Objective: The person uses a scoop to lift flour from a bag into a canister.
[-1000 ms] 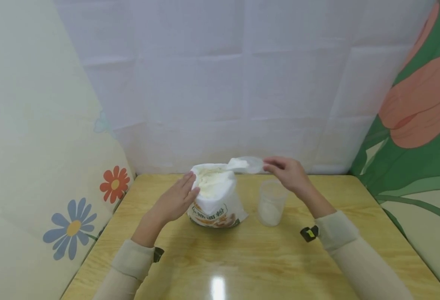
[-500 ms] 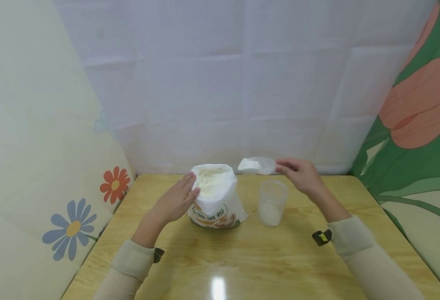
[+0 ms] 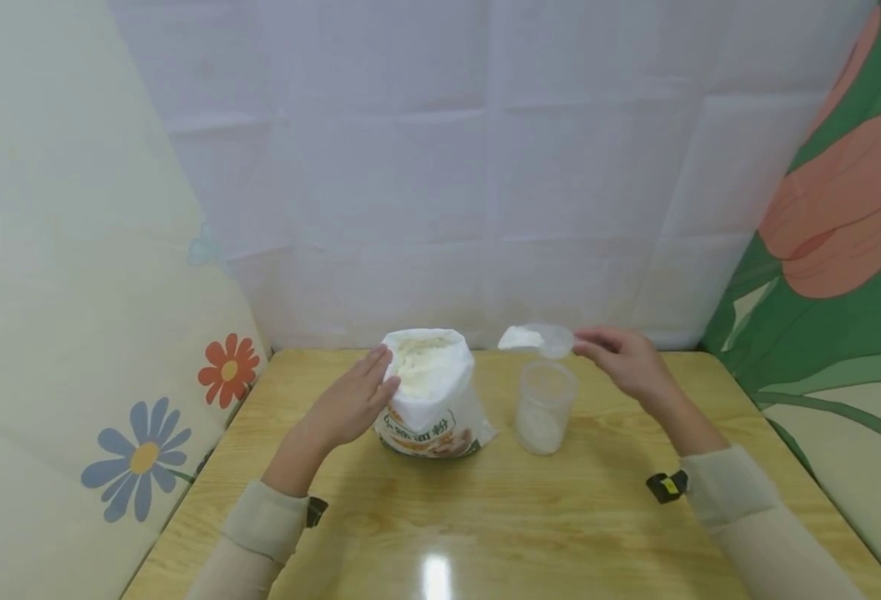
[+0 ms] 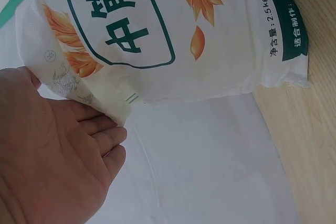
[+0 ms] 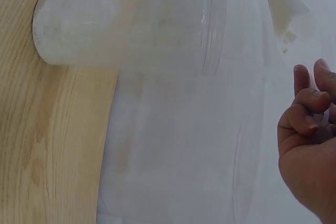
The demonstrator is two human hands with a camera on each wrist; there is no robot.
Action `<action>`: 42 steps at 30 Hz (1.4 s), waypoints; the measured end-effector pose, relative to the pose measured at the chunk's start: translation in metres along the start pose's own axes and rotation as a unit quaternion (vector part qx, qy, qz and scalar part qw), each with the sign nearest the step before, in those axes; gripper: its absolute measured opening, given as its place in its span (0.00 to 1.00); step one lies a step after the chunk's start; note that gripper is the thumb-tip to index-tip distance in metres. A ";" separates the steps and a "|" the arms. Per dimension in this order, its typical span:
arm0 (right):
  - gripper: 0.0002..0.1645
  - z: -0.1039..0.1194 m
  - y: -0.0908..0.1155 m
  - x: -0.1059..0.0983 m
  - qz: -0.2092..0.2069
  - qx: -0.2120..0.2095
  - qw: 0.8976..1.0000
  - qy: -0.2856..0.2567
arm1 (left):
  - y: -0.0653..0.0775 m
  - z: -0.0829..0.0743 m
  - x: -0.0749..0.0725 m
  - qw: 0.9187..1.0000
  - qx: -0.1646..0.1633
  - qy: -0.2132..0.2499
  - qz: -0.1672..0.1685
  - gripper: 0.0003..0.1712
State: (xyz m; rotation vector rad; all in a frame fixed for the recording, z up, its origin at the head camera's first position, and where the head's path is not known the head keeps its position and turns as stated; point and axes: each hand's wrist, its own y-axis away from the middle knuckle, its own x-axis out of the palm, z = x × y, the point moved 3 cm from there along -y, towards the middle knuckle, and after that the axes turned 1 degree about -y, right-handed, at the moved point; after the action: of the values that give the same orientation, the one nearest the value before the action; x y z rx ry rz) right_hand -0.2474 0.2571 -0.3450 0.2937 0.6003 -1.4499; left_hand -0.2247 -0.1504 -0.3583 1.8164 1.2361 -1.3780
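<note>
A white flour bag [image 3: 440, 408] stands on the table with its top open and flour [image 3: 421, 367] showing inside. My left hand [image 3: 346, 402] rests against the bag's left upper side, its fingers fairly straight. In the left wrist view, that hand [image 4: 63, 150] touches the bag's top corner. With its fingertips, my right hand [image 3: 623, 362] pinches the handle end of a clear scoop [image 3: 558, 341] that carries a heap of white flour. Below the scoop is a clear plastic jar [image 3: 545, 408], lidless and partly filled with flour. The right wrist view shows the jar [image 5: 131, 24] left of the hand [image 5: 310, 135].
A light wooden table [image 3: 470, 517] lies under everything. Close behind the bag and jar hangs a white cloth backdrop [image 3: 440, 208]. Flower-printed panels [image 3: 140, 275] flank the table on both sides.
My right hand has carried the loaded scoop rightward, away from the bag's mouth, and slightly down, to above the jar. My left hand and the bag have stayed in place.
</note>
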 end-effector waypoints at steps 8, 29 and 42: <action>0.29 -0.011 0.008 -0.009 0.001 -0.017 1.000 0.012 | 0.001 0.000 0.000 1.000 -0.002 -0.003 0.002 0.40; 0.33 -0.025 0.020 -0.029 0.014 -0.006 0.998 0.055 | 0.001 0.000 -0.002 1.000 -0.003 -0.004 0.000 0.39; 0.28 -0.028 0.026 -0.037 0.019 -0.017 0.996 0.091 | 0.004 -0.001 0.000 1.000 -0.009 -0.005 0.011 0.41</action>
State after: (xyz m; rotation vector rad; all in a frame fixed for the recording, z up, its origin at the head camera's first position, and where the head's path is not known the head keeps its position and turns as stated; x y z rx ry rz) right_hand -0.2284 0.3061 -0.3522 0.4126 0.7620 -1.3841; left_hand -0.2209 -0.1513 -0.3580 1.8031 1.2155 -1.3569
